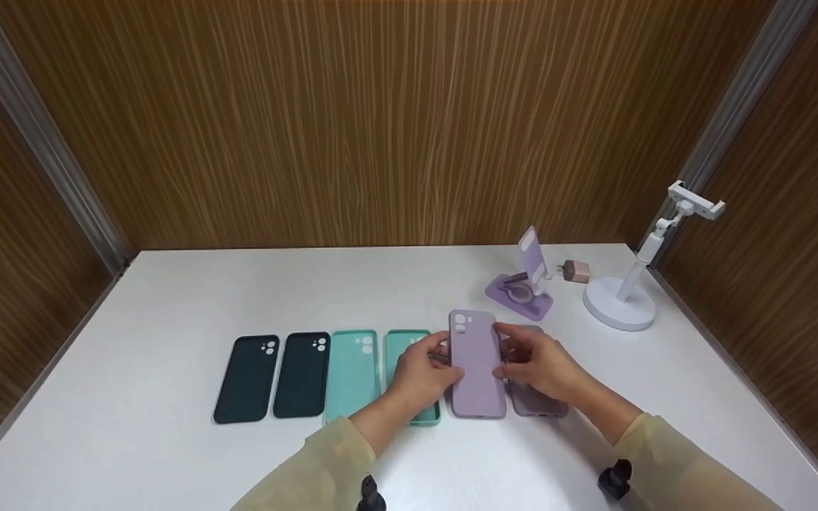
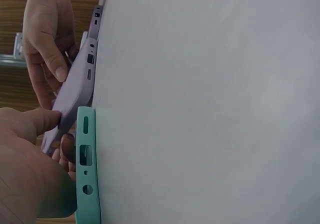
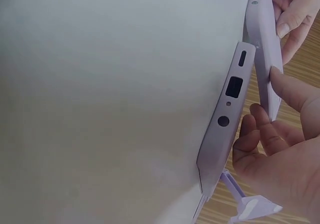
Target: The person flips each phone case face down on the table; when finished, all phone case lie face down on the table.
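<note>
A light purple phone case (image 1: 478, 376) is held between both hands, its far end tilted up off the white table and its near end low by the surface. My left hand (image 1: 420, 372) pinches its left edge, thumb on the back face. On the opposite edge, my right hand (image 1: 544, 363) pinches it the same way. A second, duskier purple phone case (image 1: 538, 401) lies to the right, partly under the right hand. Beneath the left hand and forearm lies a green phone case (image 1: 427, 415), partly hidden. The right wrist view shows the duskier case's port holes (image 3: 234, 87).
Left of the hands lie a mint phone case (image 1: 352, 376) and two dark phone cases (image 1: 301, 376), in one row. Behind stand a purple folding phone stand (image 1: 533, 262), a pink charger plug (image 1: 576, 271) and a white phone stand (image 1: 620, 305). Wood-grain panels (image 1: 380, 128) enclose the table.
</note>
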A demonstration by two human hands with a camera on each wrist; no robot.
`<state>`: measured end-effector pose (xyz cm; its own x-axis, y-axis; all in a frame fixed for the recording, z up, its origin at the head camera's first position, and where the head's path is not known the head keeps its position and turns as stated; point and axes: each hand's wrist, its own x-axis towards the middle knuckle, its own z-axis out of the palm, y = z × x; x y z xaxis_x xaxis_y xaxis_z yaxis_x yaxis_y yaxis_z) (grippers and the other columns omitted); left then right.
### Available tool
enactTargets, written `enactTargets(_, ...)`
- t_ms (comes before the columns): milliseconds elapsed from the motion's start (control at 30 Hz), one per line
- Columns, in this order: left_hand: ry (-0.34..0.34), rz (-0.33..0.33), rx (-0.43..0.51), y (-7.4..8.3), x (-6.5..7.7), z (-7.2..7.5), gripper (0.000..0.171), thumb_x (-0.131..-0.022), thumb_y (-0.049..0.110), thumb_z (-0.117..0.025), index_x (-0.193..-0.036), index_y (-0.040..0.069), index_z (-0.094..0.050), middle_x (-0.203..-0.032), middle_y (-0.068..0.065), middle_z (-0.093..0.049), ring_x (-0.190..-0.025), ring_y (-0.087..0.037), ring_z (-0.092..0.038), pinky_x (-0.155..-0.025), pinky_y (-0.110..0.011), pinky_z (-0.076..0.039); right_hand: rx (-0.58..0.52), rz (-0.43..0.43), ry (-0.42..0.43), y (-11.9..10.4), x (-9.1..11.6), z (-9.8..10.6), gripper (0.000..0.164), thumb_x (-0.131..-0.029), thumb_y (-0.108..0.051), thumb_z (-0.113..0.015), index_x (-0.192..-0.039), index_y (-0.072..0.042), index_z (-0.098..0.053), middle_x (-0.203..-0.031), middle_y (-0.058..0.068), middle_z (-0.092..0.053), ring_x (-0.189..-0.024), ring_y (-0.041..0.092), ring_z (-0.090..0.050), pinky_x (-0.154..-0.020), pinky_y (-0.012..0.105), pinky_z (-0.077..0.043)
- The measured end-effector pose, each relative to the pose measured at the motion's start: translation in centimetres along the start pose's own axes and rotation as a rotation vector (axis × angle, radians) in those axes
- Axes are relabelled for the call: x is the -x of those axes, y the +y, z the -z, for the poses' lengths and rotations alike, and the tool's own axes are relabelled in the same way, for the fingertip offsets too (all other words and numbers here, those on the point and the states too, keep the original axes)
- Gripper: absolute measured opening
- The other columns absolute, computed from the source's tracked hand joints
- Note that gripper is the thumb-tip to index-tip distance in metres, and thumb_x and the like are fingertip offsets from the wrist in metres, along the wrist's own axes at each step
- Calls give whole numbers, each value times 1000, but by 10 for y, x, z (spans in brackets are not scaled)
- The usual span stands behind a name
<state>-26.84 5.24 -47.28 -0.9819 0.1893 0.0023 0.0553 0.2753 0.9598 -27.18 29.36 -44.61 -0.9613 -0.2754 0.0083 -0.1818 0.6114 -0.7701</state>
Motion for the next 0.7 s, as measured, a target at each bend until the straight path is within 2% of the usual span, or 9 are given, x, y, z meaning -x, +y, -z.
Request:
enactTargets(400, -33, 32, -40, -3, 1, 4, 64, -93, 9, -81, -152, 8, -57, -124, -3, -66, -91, -13, -58, -76, -26, -52, 52, 53, -36, 3, -2, -4, 71, -92, -14, -85, -153, 0, -53, -110, 10, -69, -95, 22, -58, -80, 29, -49)
enactTargets(700, -62, 68, -90, 1, 2, 4, 70, -94, 13, -81, -157, 8, -51, -131, -3, -65, -92, -13, -59, -77, -26, -53, 73, 20, -82, 3, -2, -2, 74, -92, -16, -86, -157, -5, -51, -121, 9, -69, -105, 26, -60, -94, 39, -51)
